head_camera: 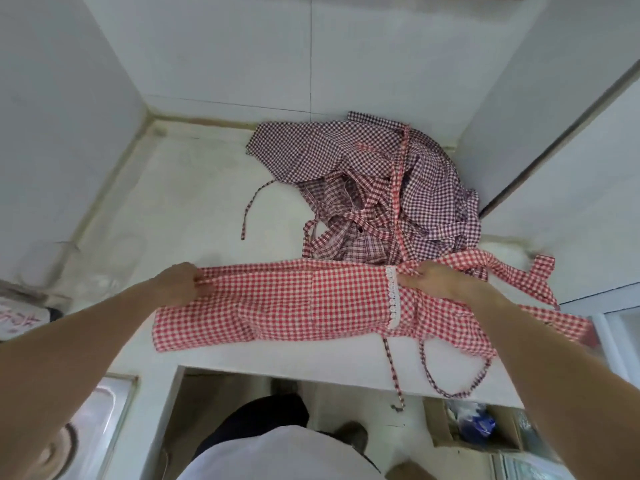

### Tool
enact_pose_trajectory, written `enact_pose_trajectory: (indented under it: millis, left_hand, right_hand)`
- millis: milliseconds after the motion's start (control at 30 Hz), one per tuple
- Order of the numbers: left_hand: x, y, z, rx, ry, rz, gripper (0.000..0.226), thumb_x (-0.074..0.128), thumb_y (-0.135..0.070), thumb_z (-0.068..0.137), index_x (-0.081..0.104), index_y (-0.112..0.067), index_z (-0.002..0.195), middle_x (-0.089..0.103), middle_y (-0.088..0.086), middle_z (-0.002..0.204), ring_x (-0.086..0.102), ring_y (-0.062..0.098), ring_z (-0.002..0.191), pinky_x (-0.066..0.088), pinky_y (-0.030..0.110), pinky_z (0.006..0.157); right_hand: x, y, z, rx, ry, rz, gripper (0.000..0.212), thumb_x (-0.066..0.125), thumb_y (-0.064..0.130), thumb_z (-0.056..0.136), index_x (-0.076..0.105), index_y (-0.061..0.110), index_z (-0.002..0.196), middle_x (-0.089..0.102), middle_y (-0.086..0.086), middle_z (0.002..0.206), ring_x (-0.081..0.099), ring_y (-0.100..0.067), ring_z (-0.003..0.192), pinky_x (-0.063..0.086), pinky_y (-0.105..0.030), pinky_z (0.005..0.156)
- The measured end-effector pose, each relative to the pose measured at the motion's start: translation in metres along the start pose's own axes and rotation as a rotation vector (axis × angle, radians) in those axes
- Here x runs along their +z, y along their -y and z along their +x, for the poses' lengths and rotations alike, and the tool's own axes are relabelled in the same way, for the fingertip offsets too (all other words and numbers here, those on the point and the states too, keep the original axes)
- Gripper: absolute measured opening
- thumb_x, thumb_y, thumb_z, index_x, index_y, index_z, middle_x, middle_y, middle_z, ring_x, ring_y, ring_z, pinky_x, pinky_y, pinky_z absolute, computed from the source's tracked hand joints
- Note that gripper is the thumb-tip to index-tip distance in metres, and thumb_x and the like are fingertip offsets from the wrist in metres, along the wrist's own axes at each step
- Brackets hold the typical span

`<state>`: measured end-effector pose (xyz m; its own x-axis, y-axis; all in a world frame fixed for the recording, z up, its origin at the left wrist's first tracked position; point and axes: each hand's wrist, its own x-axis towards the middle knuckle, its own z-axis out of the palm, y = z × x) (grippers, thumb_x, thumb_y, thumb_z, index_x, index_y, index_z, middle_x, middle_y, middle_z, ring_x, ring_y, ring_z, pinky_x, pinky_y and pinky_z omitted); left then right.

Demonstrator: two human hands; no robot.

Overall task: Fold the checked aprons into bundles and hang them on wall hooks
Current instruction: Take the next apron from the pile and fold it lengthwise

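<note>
Stretching between both hands, left hand and right hand seemingly pinching its ends: red checked apron.

Apron: red-and-white check, white lace strip. Pile: dark purple-and-white check, mixed with red-and-white check pieces. Desk: off-white. Walls: pale grey-white.

A red-checked apron lies folded lengthwise on the counter, a heap of checked aprons just behind it.
</note>
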<state>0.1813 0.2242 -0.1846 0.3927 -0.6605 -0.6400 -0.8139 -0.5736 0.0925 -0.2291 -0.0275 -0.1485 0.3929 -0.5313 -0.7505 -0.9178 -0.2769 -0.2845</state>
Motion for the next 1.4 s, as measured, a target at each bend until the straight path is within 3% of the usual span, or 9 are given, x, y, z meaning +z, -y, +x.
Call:
enact_pose_trajectory:
  millis: [300, 533, 700, 900, 1000, 1100, 1200, 1267, 1400]
  left_hand:
    - [0.005, 0.009, 0.044, -0.037, -0.144, -0.100, 0.031, 0.052, -0.039, 0.100, 0.065, -0.011, 0.103, 0.064, 0.012, 0.117, 0.057, 0.029, 0.111, 0.044, 0.036, 0.096]
    - [-0.002, 0.003, 0.047, -0.286, -0.155, -0.023, 0.062, 0.073, -0.051, 0.083, 0.054, -0.011, 0.125, 0.055, 0.011, 0.128, 0.052, 0.030, 0.118, 0.045, 0.044, 0.096]
    - [0.004, -0.008, 0.042, -0.651, -0.304, -0.530, 0.078, 0.066, -0.049, 0.088, 0.033, 0.000, 0.141, 0.042, 0.023, 0.141, 0.039, 0.041, 0.131, 0.037, 0.052, 0.103]
    - [0.006, 0.002, 0.041, -0.619, -0.284, -0.835, 0.051, 0.054, -0.035, 0.099, 0.059, 0.011, 0.118, 0.064, 0.027, 0.118, 0.062, 0.041, 0.107, 0.046, 0.037, 0.081]
    - [0.003, 0.004, 0.041, -0.636, -0.297, -0.827, 0.049, 0.044, -0.031, 0.103, 0.056, 0.012, 0.124, 0.060, 0.028, 0.126, 0.058, 0.043, 0.115, 0.045, 0.040, 0.091]
    - [-0.001, 0.003, 0.044, -0.610, -0.261, -0.924, 0.052, 0.040, -0.031, 0.103, 0.048, 0.010, 0.134, 0.057, 0.027, 0.132, 0.056, 0.043, 0.118, 0.044, 0.040, 0.094]
    - [-0.005, 0.003, 0.047, -0.556, -0.194, -1.024, 0.062, 0.032, -0.045, 0.104, 0.050, 0.005, 0.136, 0.056, 0.026, 0.132, 0.055, 0.040, 0.119, 0.042, 0.040, 0.101]
    - [-0.007, 0.008, 0.048, -0.550, -0.156, -1.086, 0.059, 0.038, -0.047, 0.102, 0.055, 0.003, 0.129, 0.060, 0.023, 0.127, 0.058, 0.039, 0.115, 0.043, 0.041, 0.102]
    - [-0.007, 0.021, 0.050, -0.492, -0.174, -1.051, 0.032, 0.057, -0.024, 0.096, 0.062, 0.007, 0.104, 0.066, 0.024, 0.112, 0.062, 0.034, 0.091, 0.051, 0.039, 0.086]
  right_hand:
    - [0.000, 0.005, 0.034, 0.144, -0.050, -0.020, 0.067, 0.035, 0.062, 0.098, 0.050, 0.014, 0.143, 0.048, -0.011, 0.148, 0.047, -0.032, 0.133, 0.033, -0.043, 0.113]
    - [0.017, 0.009, 0.053, 0.308, -0.136, -0.057, 0.086, 0.037, 0.076, 0.089, 0.053, 0.005, 0.134, 0.054, -0.020, 0.139, 0.051, -0.038, 0.128, 0.037, -0.046, 0.111]
    - [0.023, 0.016, 0.060, 0.408, -0.165, -0.057, 0.105, 0.037, 0.086, 0.081, 0.036, 0.003, 0.146, 0.039, -0.021, 0.152, 0.037, -0.041, 0.140, 0.029, -0.048, 0.117]
    - [0.024, 0.045, 0.043, 0.493, -0.320, -0.224, 0.085, 0.043, 0.075, 0.087, 0.052, 0.004, 0.133, 0.055, -0.019, 0.135, 0.052, -0.037, 0.126, 0.042, -0.045, 0.104]
    - [0.045, 0.066, 0.033, 0.343, -0.616, -0.392, 0.075, 0.059, 0.065, 0.081, 0.049, 0.007, 0.127, 0.051, -0.017, 0.127, 0.050, -0.035, 0.120, 0.041, -0.053, 0.101]
    - [0.087, 0.080, 0.033, -0.161, -0.820, -0.320, 0.057, 0.059, 0.058, 0.084, 0.049, 0.014, 0.120, 0.048, -0.012, 0.122, 0.047, -0.032, 0.115, 0.042, -0.057, 0.100]
    - [0.120, 0.091, 0.041, -0.304, -0.618, -0.197, 0.068, 0.045, 0.071, 0.086, 0.043, 0.025, 0.136, 0.037, -0.006, 0.144, 0.032, -0.031, 0.136, 0.032, -0.061, 0.111]
    - [0.132, 0.090, 0.049, -0.265, -0.461, -0.280, 0.086, 0.037, 0.082, 0.083, 0.023, 0.033, 0.152, 0.011, -0.004, 0.163, 0.003, -0.036, 0.151, 0.004, -0.062, 0.118]
    - [0.137, 0.094, 0.054, -0.187, -0.278, -0.367, 0.107, 0.036, 0.091, 0.074, -0.009, 0.038, 0.155, -0.029, 0.001, 0.161, -0.030, -0.033, 0.146, -0.017, -0.062, 0.114]
